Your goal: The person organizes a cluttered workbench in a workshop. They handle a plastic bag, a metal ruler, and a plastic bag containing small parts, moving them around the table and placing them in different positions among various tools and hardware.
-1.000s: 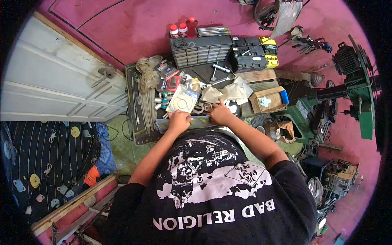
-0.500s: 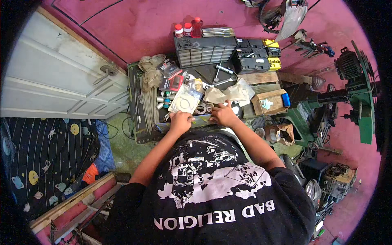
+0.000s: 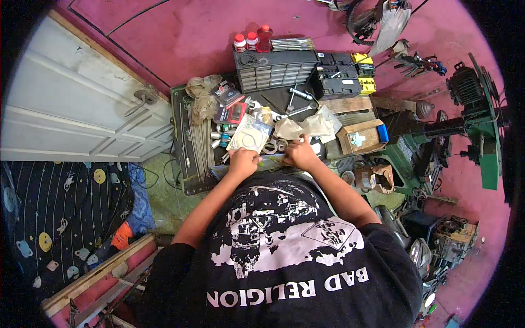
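Note:
At the front edge of the cluttered workbench, my left hand and my right hand have their fingers curled in a pinch. A flat, shiny, bluish packet or sheet stretches between them, and each hand grips one end; its exact kind is not clear. Just beyond my left hand lies a clear plastic packet with a pale ring-shaped part. Metal rings rest beyond the gap between my hands. Crumpled translucent plastic bags lie past my right hand.
A small-drawer cabinet stands at the back, beside black-and-yellow toolboxes. Metal rods line the bench's left side. A wrench lies mid-bench. An open cardboard box sits at right, near a green drill press. A white door stands left.
Both hands keep the same grip and nearly the same place. The whole view has shifted very slightly; nothing on the bench has visibly moved.

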Demonstrator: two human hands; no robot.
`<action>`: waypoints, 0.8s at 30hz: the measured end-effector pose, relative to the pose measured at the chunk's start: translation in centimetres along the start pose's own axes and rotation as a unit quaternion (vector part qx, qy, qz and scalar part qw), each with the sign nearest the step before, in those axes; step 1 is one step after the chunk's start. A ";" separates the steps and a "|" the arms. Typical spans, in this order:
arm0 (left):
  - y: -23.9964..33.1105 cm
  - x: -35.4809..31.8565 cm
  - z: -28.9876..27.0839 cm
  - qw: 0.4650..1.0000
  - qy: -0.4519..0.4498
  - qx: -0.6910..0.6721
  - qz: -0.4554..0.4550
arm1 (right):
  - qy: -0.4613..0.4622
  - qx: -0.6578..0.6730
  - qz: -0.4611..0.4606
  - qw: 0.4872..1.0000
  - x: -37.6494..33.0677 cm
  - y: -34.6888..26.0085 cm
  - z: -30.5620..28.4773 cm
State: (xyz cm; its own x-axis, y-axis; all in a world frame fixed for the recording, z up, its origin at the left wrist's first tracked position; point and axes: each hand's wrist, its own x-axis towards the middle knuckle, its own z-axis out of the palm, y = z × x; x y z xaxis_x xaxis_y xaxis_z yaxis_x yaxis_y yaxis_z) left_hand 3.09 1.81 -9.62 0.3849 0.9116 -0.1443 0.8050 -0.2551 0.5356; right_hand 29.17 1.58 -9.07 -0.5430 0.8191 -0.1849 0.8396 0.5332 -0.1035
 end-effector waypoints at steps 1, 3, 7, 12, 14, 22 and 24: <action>0.1 0.1 -0.2 1.000 -0.006 -0.004 0.000 | 0.022 0.020 -0.010 1.000 -0.4 0.4 0.2; -0.1 0.0 -0.3 1.000 -0.003 -0.002 -0.001 | 0.056 0.050 -0.022 0.997 -0.9 0.9 0.7; -1.6 -0.2 -0.6 0.999 0.031 -0.028 -0.016 | 0.113 0.079 0.022 0.990 -1.2 0.5 1.7; -6.2 -1.0 -1.7 0.981 0.169 -0.001 -0.097 | 0.210 0.076 0.092 0.970 0.3 -2.3 1.2; -8.8 -1.9 -2.2 0.958 0.216 0.005 -0.188 | 0.236 0.069 0.061 0.967 1.8 -3.9 0.2; -16.9 -7.2 -3.5 0.885 0.235 0.077 -0.394 | 0.120 -0.004 -0.220 0.968 14.0 -13.5 -0.2; -17.7 -7.7 -3.5 0.906 0.217 0.090 -0.353 | 0.067 -0.049 -0.264 0.961 17.6 -16.6 0.0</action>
State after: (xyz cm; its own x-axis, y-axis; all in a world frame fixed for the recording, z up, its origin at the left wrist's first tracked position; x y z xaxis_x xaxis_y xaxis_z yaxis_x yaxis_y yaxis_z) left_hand -15.70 0.43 -15.02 -0.4367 0.8989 -0.0363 0.8567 0.4279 0.2879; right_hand 5.65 7.09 -10.61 -0.8953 0.4454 -0.0034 0.4449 0.8939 -0.0550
